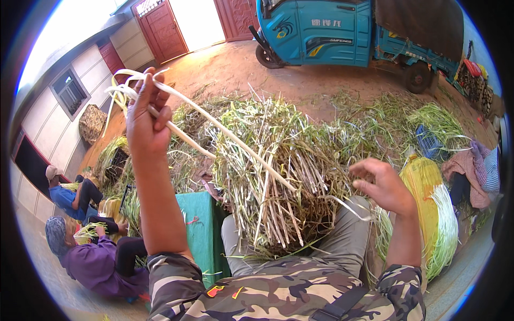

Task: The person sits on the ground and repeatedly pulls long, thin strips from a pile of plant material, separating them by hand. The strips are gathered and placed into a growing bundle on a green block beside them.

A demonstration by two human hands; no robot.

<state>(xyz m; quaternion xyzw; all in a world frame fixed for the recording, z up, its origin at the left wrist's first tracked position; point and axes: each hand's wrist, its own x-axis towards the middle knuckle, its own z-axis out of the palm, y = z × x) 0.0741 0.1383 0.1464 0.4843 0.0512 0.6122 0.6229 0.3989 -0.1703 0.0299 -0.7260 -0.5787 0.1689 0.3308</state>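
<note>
Raised at the upper left, my left hand [149,109] is closed around long pale stalks [230,136] that look like garlic scapes. Thin whitish leaf ends curl out above its fingers, while the stalks slant down to the right across the heap. A big bundle of dry stalks and leaves [284,187] rests on my lap, its cut ends toward me. Off the bundle's right side, my right hand [385,184] hangs with fingers loosely bent and apart, holding nothing. Below its fingertips a pale curled strip [350,207] sticks out of the bundle.
A green block-shaped box [198,230] stands by my left leg. To the right lie a yellow sack [423,187] and a bundle of peeled stalks [443,230]. Two people [101,257] sit at left handling stalks. Beyond the littered leaves stands a blue cargo tricycle [326,32].
</note>
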